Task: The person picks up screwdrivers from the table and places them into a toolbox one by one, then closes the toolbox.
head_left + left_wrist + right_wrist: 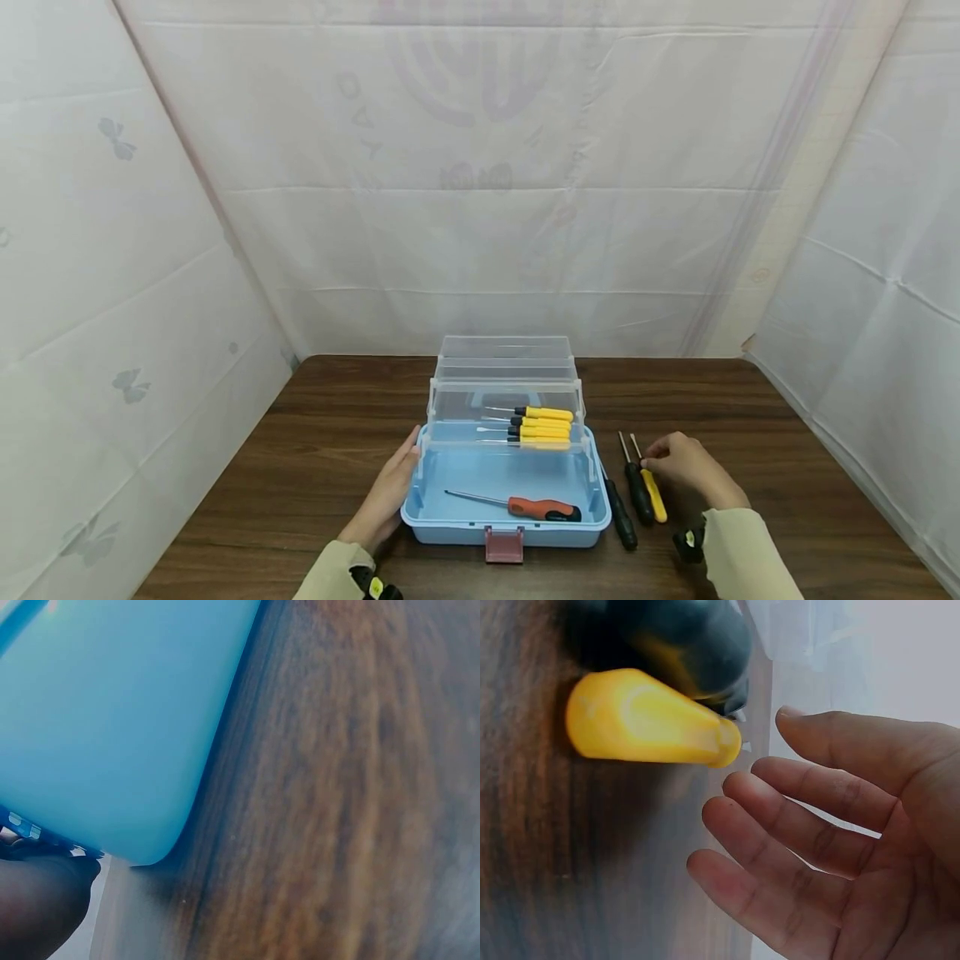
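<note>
My left hand [392, 493] lies along the left side of a blue toolbox [444, 533], its fingers extended against the wall; in the left wrist view a dark part of that hand [45, 900] shows by the box's corner. My right hand [688, 467] is over the upper end of a yellow-handled screwdriver [655, 497]. The right wrist view shows its fingers [802, 847] loosely bent, with nothing between them and the yellow handle [645, 720] just beyond the fingertips. Two black-handled screwdrivers lie beside it, a nearer one [640, 496] and another [621, 517] against the box.
Inside the box lies an orange-and-black screwdriver [543, 508]. Several yellow-handled screwdrivers [547, 423] sit in the raised clear tray behind it. A pink latch [504, 546] hangs at the box's front. White sheeting [480, 250] surrounds the brown wooden table [300, 467].
</note>
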`<action>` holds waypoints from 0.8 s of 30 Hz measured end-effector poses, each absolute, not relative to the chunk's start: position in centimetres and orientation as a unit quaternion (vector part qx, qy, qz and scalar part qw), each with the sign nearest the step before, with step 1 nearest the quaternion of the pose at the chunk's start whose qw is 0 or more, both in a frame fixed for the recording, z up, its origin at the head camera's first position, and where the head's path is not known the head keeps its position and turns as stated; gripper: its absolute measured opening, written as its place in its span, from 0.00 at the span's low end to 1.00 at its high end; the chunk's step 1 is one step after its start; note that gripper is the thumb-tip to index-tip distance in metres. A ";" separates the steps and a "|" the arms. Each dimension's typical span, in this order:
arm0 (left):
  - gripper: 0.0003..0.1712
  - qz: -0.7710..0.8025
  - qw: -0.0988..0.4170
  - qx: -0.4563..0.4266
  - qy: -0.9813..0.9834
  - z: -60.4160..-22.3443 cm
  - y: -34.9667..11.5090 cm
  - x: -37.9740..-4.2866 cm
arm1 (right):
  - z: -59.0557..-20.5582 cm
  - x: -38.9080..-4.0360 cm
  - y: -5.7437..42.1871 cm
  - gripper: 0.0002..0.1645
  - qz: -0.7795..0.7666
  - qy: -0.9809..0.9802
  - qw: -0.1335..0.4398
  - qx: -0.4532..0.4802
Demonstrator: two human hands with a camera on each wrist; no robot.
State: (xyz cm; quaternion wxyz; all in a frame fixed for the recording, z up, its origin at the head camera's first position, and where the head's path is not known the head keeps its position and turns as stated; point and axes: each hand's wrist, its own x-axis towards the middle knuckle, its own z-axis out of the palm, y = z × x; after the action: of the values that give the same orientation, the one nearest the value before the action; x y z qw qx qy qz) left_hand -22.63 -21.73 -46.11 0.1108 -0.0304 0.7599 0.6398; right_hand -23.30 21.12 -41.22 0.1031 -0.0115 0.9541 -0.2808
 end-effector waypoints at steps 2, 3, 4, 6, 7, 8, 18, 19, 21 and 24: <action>0.38 0.640 0.111 -0.029 0.760 -46.1 -21.8 -22.6 | -41.3 -23.3 21.2 0.15 -0.290 0.951 0.111 0.000; 0.38 0.641 0.111 -0.028 0.759 -46.2 -21.8 -22.6 | -41.4 -23.3 21.2 0.16 -0.294 0.949 0.115 0.005; 0.38 0.641 0.111 -0.028 0.759 -46.2 -21.8 -22.6 | -41.4 -23.3 21.2 0.16 -0.298 0.947 0.118 0.010; 0.38 0.640 0.111 -0.027 0.760 -46.2 -21.8 -22.6 | -41.5 -23.3 21.2 0.16 -0.302 0.945 0.125 0.020; 0.38 0.639 0.111 -0.028 0.760 -46.2 -21.8 -22.6 | -41.5 -23.3 21.1 0.17 -0.302 0.945 0.127 0.021; 0.37 0.640 0.111 -0.028 0.760 -46.2 -21.8 -22.6 | -41.6 -23.3 21.1 0.17 -0.302 0.945 0.128 0.022; 0.37 0.638 0.113 -0.034 0.761 -46.1 -21.7 -22.6 | -42.3 -23.1 21.3 0.17 -0.316 0.939 0.131 0.031; 0.37 0.638 0.112 -0.033 0.761 -46.1 -21.7 -22.6 | -42.3 -23.1 21.3 0.17 -0.317 0.939 0.130 0.032; 0.37 0.638 0.112 -0.032 0.761 -46.0 -21.7 -22.5 | -42.4 -23.0 21.4 0.18 -0.319 0.939 0.128 0.030; 0.36 0.639 0.112 -0.030 0.761 -46.0 -21.7 -22.5 | -42.4 -23.0 21.4 0.19 -0.320 0.939 0.125 0.028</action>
State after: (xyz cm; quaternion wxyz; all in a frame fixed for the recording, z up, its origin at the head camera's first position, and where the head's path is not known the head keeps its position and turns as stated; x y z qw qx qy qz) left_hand -22.48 -21.69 -46.04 0.1116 -0.0305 0.7605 0.6389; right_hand -22.99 21.36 -42.42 0.1251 0.0278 0.9387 -0.3199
